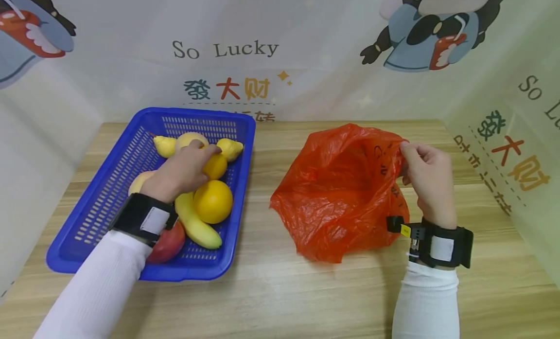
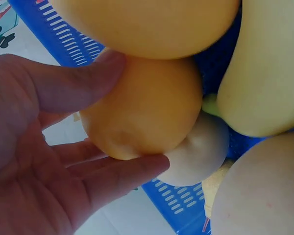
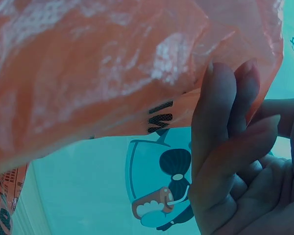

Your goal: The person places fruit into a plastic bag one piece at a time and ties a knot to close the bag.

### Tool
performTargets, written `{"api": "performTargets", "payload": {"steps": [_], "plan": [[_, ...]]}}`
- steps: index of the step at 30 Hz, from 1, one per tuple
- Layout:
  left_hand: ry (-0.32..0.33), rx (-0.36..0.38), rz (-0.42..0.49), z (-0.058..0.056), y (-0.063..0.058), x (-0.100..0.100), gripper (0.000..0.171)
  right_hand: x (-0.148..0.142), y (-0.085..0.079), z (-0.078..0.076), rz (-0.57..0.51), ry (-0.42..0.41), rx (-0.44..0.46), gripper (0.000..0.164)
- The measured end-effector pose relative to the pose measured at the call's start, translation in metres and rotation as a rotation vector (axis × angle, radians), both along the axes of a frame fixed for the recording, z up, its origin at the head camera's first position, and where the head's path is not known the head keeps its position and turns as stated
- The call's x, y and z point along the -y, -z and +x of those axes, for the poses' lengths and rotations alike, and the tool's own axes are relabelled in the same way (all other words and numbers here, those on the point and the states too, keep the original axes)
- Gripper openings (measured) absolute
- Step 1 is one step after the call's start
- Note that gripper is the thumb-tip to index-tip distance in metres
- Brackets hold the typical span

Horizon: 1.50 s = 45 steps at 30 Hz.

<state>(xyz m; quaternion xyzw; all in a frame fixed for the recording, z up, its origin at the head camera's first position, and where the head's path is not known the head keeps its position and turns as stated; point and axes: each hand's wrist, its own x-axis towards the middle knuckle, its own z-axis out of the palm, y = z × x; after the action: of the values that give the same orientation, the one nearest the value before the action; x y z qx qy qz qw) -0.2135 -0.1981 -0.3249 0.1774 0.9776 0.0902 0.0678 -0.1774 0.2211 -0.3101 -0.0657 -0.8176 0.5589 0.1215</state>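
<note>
My left hand [image 1: 179, 169] is down in the blue basket [image 1: 247, 183], thumb and fingers around an orange [image 2: 147, 105]. A larger orange [image 1: 213, 201] and a banana [image 1: 197, 224] lie on its near side, and a pale round fruit [image 2: 201, 152] sits just beyond it. Over on the right, a crumpled red plastic bag [image 1: 337, 198] stands on the table with its mouth spread. My right hand [image 1: 430, 178] pinches the bag's rim at the upper right. In the right wrist view the bag's film [image 3: 98, 73] hangs beside the fingers.
Two yellow pears [image 1: 165, 146] [image 1: 229, 149] lie at the basket's far end. A red fruit [image 1: 168, 244] is by the near wall, partly under my left wrist. Printed cloth walls [image 1: 315, 76] enclose the wooden table [image 1: 271, 300] at the back and sides.
</note>
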Motion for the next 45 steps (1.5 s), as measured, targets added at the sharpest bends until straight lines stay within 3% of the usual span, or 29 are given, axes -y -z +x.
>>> {"api": "performTargets", "payload": {"steps": [9,16,27,32,37,45], "plan": [[-0.028,-0.038,0.039,0.004,0.001,0.000,0.055,-0.001,0.000,-0.001,-0.034,0.010,0.007,0.029],[-0.094,-0.068,0.145,0.009,-0.010,-0.003,0.058,0.000,-0.001,0.000,-0.053,0.012,0.020,0.028],[-0.129,-0.167,0.315,0.038,-0.028,-0.029,0.058,0.002,-0.002,0.001,-0.062,0.002,0.025,0.027],[-0.091,-0.206,0.368,0.049,-0.038,-0.041,0.057,0.003,-0.003,0.002,-0.030,0.010,0.025,0.027],[-0.004,-0.197,0.389,0.057,-0.050,-0.060,0.057,0.004,-0.003,0.002,-0.038,0.009,0.017,0.029],[0.127,-0.215,0.397,0.064,-0.057,-0.093,0.057,0.006,-0.003,0.003,-0.049,0.000,0.010,0.029]]}}
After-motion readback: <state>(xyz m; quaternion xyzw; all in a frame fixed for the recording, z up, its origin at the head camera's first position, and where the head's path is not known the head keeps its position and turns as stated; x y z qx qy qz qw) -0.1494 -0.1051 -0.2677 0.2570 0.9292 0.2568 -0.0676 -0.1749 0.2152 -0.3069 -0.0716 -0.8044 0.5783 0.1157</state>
